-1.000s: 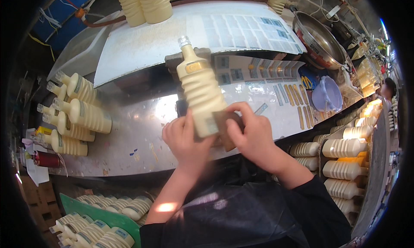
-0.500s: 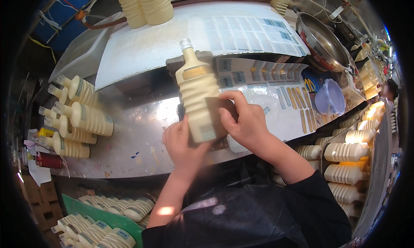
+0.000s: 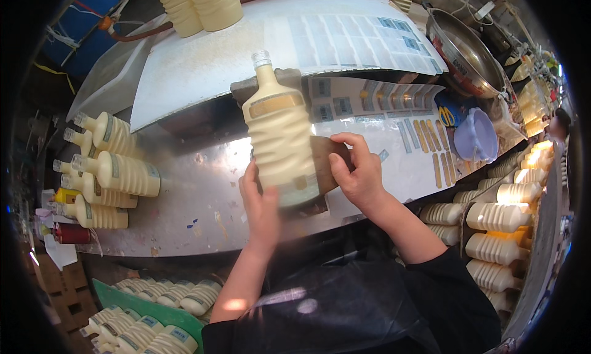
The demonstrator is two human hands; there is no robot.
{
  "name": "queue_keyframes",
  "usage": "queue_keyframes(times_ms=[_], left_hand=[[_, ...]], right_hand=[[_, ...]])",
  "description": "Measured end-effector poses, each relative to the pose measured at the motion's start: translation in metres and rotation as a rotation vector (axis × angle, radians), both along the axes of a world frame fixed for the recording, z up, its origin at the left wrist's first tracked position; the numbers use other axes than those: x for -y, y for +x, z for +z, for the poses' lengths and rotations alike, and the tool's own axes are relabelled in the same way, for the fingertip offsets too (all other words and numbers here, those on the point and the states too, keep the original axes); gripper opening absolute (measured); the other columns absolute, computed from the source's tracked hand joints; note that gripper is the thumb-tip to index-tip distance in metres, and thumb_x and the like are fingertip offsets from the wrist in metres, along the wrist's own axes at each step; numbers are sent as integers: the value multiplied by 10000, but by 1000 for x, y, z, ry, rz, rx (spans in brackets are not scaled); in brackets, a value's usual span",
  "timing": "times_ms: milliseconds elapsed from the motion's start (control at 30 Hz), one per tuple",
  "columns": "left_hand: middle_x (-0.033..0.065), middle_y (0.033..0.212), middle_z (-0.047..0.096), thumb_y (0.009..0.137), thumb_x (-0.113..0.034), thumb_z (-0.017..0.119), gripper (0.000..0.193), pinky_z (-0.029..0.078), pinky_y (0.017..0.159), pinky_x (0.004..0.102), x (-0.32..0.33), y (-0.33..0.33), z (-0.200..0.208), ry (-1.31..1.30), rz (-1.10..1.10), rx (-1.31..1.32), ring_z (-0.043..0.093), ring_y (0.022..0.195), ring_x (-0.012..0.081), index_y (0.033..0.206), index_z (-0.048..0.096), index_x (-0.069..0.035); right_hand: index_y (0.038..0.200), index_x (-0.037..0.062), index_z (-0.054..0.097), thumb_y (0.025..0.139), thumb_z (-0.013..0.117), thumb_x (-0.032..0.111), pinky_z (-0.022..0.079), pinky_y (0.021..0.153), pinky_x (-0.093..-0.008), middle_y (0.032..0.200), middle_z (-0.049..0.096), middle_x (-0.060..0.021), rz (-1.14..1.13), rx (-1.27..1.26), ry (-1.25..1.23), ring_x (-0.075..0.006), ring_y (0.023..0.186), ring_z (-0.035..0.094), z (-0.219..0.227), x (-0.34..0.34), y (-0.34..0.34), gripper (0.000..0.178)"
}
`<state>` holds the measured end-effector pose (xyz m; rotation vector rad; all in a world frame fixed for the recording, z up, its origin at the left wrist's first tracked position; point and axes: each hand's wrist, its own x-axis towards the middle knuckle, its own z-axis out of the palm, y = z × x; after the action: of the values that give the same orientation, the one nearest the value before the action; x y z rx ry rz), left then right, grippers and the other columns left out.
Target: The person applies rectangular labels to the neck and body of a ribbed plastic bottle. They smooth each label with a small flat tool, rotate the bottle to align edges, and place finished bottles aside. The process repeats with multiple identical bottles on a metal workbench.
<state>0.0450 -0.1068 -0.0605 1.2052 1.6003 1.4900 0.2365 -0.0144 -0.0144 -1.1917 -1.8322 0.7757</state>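
A cream bottle (image 3: 280, 144) with wavy ridges and a clear glass neck lies in front of me, neck pointing away. It rests against a dark block (image 3: 294, 82) on the metal worktable. A gold-toned label sits at its shoulder, and a pale label shows low on its body. My left hand (image 3: 261, 212), slightly blurred, is closed round the bottle's lower left edge, thumb toward the front. Between the thumb and fingers of my right hand (image 3: 360, 174) is a flat brown pad (image 3: 327, 160), beside the bottle's lower right edge. Its material is unclear.
Label sheets (image 3: 345, 46) and gold strips (image 3: 426, 136) lie beyond and right, near a purple bucket (image 3: 476, 135) and a metal pan (image 3: 465, 52). Several bottles (image 3: 126, 174) lie at left. More fill a green-edged crate (image 3: 148, 298) below and a rack (image 3: 495, 249) at right.
The brown pad has moved off the bottle's lower front to its right side. My left thumb has come up along the bottle's lower left edge. The view has shifted slightly.
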Motion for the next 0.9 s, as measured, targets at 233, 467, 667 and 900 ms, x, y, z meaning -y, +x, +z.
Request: queue_keyframes(times_ms=[233, 467, 667, 900], left_hand=[[196, 1478, 386, 1016, -341, 552, 686, 253, 1208, 435, 4, -4, 2, -3, -27, 81, 372, 1415, 314, 1539, 330, 43], [213, 1358, 541, 712, -418, 859, 1003, 355, 1106, 478, 12, -4, 3, 26, 27, -365, 505, 1267, 372, 1499, 424, 28], [172, 1256, 619, 687, -476, 870, 967, 366, 1058, 481, 12, -12, 3, 62, 29, -580, 542, 1194, 370, 1433, 508, 20], [173, 1250, 619, 744, -438, 846, 900, 374, 1055, 467, 12, -11, 7, 87, 25, -568, 541, 1174, 368, 1439, 508, 23]], right_hand=[[1184, 96, 624, 939, 683, 138, 378, 496, -297, 581, 542, -28, -105, 5, -25, -100, 512, 498, -32, -5, 5, 256], [1244, 108, 585, 947, 663, 187, 475, 547, -362, 659, 634, -101, 48, -90, -209, -224, 567, 638, 34, 13, -9, 316], [1243, 109, 582, 957, 643, 208, 516, 591, -410, 711, 659, -135, -11, -132, -116, -312, 608, 668, -20, 2, 1, 309], [1257, 87, 566, 976, 619, 164, 468, 568, -362, 691, 622, -98, -8, -39, 107, -236, 592, 600, -24, -9, 8, 296]])
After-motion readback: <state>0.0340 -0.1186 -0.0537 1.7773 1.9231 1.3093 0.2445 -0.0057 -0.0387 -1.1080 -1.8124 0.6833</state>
